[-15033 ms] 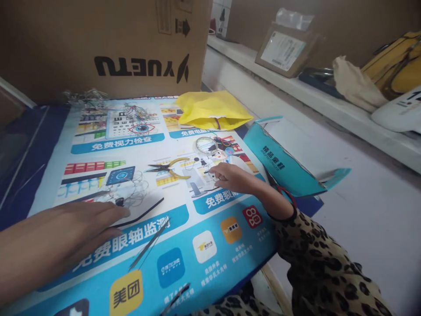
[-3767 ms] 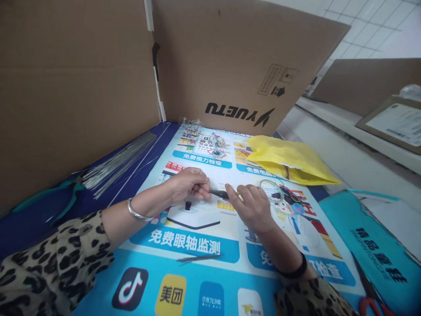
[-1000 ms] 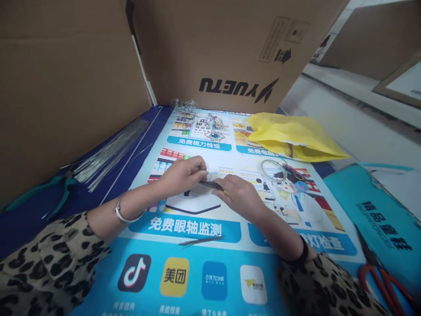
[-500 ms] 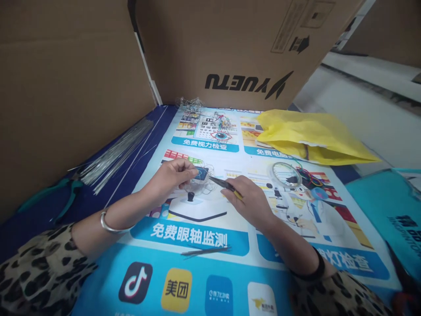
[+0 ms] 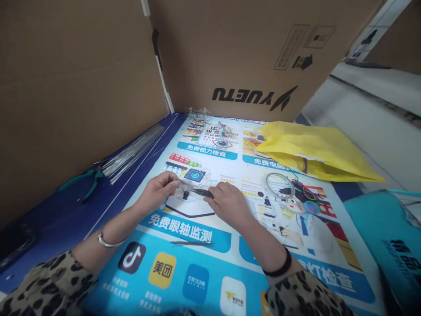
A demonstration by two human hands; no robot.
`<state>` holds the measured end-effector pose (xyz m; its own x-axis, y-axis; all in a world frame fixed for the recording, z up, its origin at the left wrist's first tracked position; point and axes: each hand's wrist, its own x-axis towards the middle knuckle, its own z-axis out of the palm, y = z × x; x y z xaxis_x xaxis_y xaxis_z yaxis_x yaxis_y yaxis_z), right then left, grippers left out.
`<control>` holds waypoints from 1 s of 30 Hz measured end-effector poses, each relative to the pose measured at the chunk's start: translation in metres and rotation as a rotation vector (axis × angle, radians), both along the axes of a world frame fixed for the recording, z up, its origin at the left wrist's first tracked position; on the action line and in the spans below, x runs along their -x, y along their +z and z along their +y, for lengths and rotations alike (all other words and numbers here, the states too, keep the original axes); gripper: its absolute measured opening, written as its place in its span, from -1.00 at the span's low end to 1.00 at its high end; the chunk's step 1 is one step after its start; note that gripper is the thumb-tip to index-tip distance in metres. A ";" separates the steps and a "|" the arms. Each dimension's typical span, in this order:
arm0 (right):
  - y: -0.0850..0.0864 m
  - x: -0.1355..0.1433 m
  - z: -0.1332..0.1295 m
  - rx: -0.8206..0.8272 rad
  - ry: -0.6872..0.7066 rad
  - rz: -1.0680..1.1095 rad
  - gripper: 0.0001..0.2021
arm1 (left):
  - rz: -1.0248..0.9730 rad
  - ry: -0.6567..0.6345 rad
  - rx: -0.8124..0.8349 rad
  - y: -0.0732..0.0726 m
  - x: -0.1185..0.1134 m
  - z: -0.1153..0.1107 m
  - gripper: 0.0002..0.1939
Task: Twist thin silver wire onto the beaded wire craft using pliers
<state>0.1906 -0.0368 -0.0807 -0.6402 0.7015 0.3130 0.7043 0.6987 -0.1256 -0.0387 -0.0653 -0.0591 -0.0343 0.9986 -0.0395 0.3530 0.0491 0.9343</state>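
Observation:
Fine wire (image 5: 187, 184) is pinched between the thumb and fingers of my left hand (image 5: 161, 188), above the printed sheet. My right hand (image 5: 230, 204) is closed round small dark-nosed pliers (image 5: 202, 192), whose tips point left to the wire. Whether the tips touch the wire is too small to tell. Thin wire loops lie or hang just behind the tips. Nearer the front, several short dark wire pieces (image 5: 192, 243) rest on the printed sheet (image 5: 226, 267).
A bundle of straight silvery wires (image 5: 131, 153) and teal-handled pliers (image 5: 83, 184) lie at the left. Behind are cardboard walls (image 5: 230, 52) and tangled wire (image 5: 198, 115). A yellow bag (image 5: 315, 149), a wire coil (image 5: 280, 185), coloured cords (image 5: 307, 193) and a teal bag (image 5: 378, 228) are at the right.
Both hands, with the wire and pliers, have shifted left and slightly down over the sheet, while the camera view has tilted and moved a little.

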 end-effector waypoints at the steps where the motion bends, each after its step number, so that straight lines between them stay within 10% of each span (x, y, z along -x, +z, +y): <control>1: 0.001 0.000 0.000 0.006 -0.005 -0.012 -0.75 | 0.000 0.003 -0.007 -0.001 0.001 0.002 -0.82; 21: 0.001 -0.009 0.006 0.247 0.032 0.206 -0.74 | 0.276 -0.098 -0.127 -0.010 0.027 0.018 -0.83; 30: 0.048 -0.016 -0.003 0.568 -0.120 0.610 -0.79 | 0.577 -0.246 -0.204 -0.009 0.032 0.013 -0.82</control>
